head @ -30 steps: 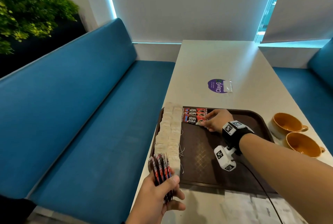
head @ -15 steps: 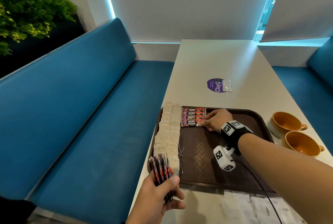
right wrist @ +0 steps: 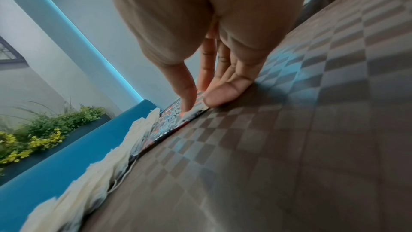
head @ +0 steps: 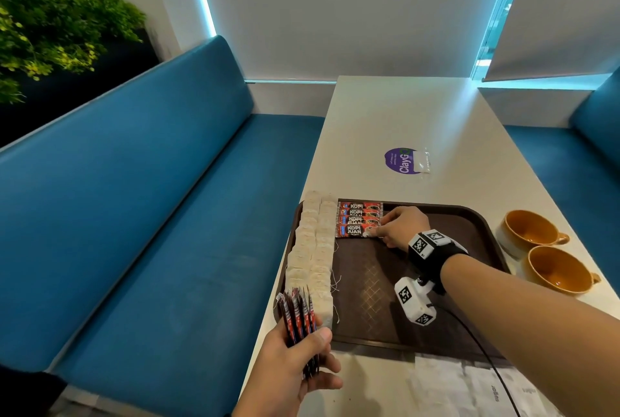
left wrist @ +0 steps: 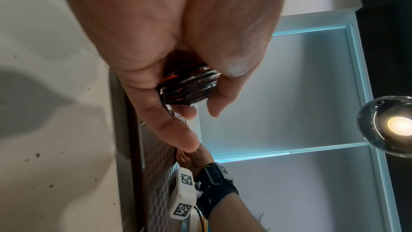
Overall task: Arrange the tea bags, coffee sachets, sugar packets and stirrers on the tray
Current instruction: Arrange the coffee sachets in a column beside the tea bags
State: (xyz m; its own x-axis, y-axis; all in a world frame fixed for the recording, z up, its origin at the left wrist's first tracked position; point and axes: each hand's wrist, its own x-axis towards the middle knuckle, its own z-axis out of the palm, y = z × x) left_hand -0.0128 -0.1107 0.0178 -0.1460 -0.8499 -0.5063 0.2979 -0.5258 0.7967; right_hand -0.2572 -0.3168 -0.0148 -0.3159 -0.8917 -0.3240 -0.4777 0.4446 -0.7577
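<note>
Pressing straight right hand (head: 399, 228) fingertips on the nearest coffee sachet (head: 356, 231) beside the tea bags (head: 313, 249) on the tray (head: 483, 225), gripping spare sachets (head: 299, 317) in the left hand (head: 292, 369), risking nudging the overlapped row askew.

Two orange cups (head: 543, 252) sit on the white table (head: 402, 121), just right of the right hand. Ahead of it lies a purple sticker (head: 401, 160). Left of both hands runs a blue bench (head: 134, 215); beyond it is greenery (head: 50, 31), possibly artificial.
</note>
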